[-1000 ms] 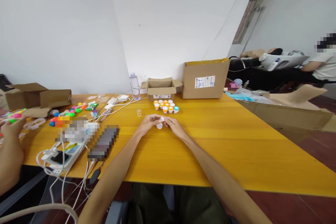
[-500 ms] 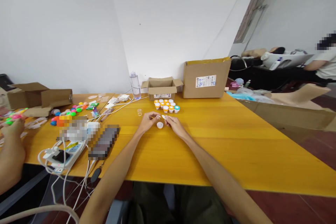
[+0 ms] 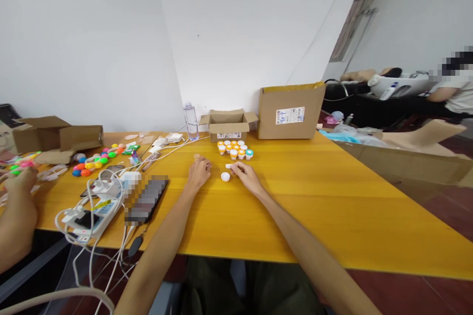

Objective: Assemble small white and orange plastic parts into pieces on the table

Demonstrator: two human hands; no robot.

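My left hand (image 3: 198, 171) rests on the yellow table (image 3: 295, 197), fingers curled, just below a small clear cup (image 3: 196, 156). My right hand (image 3: 247, 174) pinches a small white piece (image 3: 229, 166) at its fingertips. A white cap (image 3: 225, 176) lies on the table between both hands. Behind them stands a cluster of several small jars with orange, white and teal lids (image 3: 235, 149).
A small open carton (image 3: 227, 126), a large cardboard box (image 3: 291, 110) and a water bottle (image 3: 191, 120) stand at the back. A power strip with cables (image 3: 92, 209), phones and coloured balls (image 3: 94, 160) lie left. Another person's hand (image 3: 20, 182) is at far left; a person sits far right.
My hands have parted. The left hand moved left toward the clear cup; the white cap now lies alone on the table, and the right hand keeps the small white piece.
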